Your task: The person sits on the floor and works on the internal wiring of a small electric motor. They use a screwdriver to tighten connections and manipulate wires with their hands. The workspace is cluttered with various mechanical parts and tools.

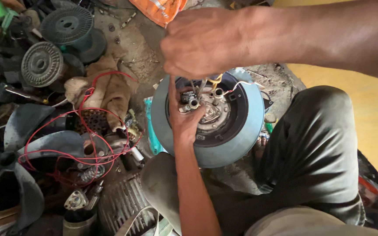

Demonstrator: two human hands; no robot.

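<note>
**Both hands at the hub of a motor housing on a workshop floor**

We sit on a dusty concrete floor (132, 48) with a round blue-grey metal motor housing (246, 140) propped between our knees, its black inner ring and silvery hub facing up. It looks heavy and rigid, a thing best gripped by its thick outer rim, while the thin wires at its centre look easy to tear. To the left lie dark curved fan blades (27, 126), a crumpled tan rag (112, 89), two ribbed black wire spools (66, 24) and a tangle of thin red wire (66, 153).

Our right hand (202, 43) reaches in from above the housing, fingers curled tight into a fist around what seem to be slim metal tool shafts and white and yellow leads (224, 85); exactly what it grips we cannot tell. Our left hand (184, 120) comes up from below and rests on the hub, thumb raised along the ring, fingers narrowed on a small silvery terminal fitting (192, 102). The fitting is small and stiff, likely slippery, and needs a fingertip pinch.
</note>
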